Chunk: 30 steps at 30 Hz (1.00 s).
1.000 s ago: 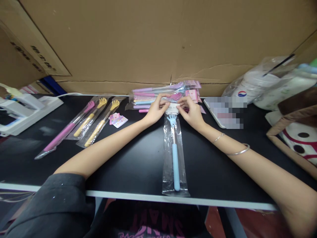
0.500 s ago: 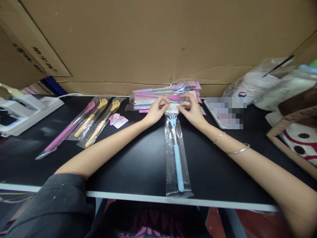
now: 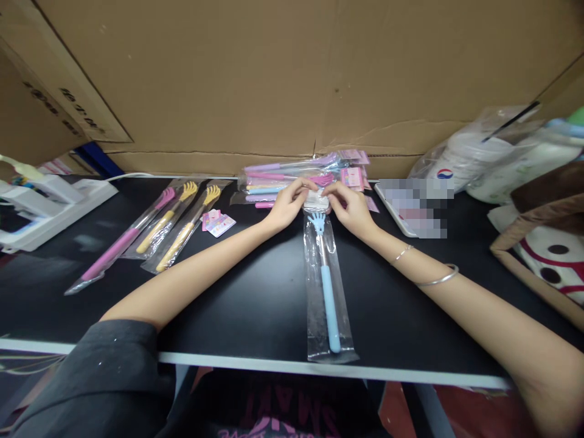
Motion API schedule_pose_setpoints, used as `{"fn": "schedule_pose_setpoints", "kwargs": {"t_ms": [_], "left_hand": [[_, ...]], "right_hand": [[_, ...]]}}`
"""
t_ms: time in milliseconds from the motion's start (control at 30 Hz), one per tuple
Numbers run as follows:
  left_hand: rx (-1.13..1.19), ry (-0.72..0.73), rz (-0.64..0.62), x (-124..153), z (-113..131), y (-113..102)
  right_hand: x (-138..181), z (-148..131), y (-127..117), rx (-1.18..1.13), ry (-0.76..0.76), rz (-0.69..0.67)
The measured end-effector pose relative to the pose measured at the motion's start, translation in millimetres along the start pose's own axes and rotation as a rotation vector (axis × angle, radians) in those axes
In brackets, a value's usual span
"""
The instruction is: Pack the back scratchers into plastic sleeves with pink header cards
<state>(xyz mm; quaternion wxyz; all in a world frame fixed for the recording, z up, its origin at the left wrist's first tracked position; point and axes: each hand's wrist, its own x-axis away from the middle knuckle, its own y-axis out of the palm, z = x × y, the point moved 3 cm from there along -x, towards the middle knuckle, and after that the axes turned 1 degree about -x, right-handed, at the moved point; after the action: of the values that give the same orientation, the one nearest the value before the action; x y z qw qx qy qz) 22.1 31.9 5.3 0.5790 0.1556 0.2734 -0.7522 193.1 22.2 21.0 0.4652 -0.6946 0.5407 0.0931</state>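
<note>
A light blue back scratcher (image 3: 329,304) lies in a clear plastic sleeve, its claw end away from me and its handle near the table's front edge. A whitish card (image 3: 316,199) sits across the sleeve's far end. My left hand (image 3: 291,204) pinches the card's left side between thumb and fingers. On its right side my right hand (image 3: 350,207) does the same, fingers bent over the card. The fingertips hide parts of the card. Just behind my hands is a pile of bagged back scratchers (image 3: 274,176) with pink and purple header cards.
To the left lie a bagged pink back scratcher (image 3: 114,252) and two yellow ones, beside small printed cards (image 3: 219,222). A white power strip (image 3: 59,213) stands far left. On the right are a phone (image 3: 401,210), a bagged cup (image 3: 469,158) and a brown-handled bag (image 3: 538,231). Cardboard (image 3: 228,73) walls the back.
My right hand has shifted slightly left and lower on the card, its fingers bending more. The pink header card behind is less covered. My left hand stays almost in place.
</note>
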Motion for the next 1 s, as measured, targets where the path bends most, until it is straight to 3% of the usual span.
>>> {"fn": "schedule_pose_setpoints", "kwargs": {"t_ms": [133,433,1000], "left_hand": [[0.053,-0.062,0.020,1.1,-1.1,-0.6],[0.017,0.005,0.015,0.3,0.3,1.0],[-0.043,0.002,-0.006,2.3,3.4,1.5]], "right_hand": [[0.2,-1.6,-0.4,0.036,0.023,0.009],[1.0,2.0,0.3,0.062,0.029,-0.008],[1.3,6.9,5.8,0.106,0.011,-0.028]]}}
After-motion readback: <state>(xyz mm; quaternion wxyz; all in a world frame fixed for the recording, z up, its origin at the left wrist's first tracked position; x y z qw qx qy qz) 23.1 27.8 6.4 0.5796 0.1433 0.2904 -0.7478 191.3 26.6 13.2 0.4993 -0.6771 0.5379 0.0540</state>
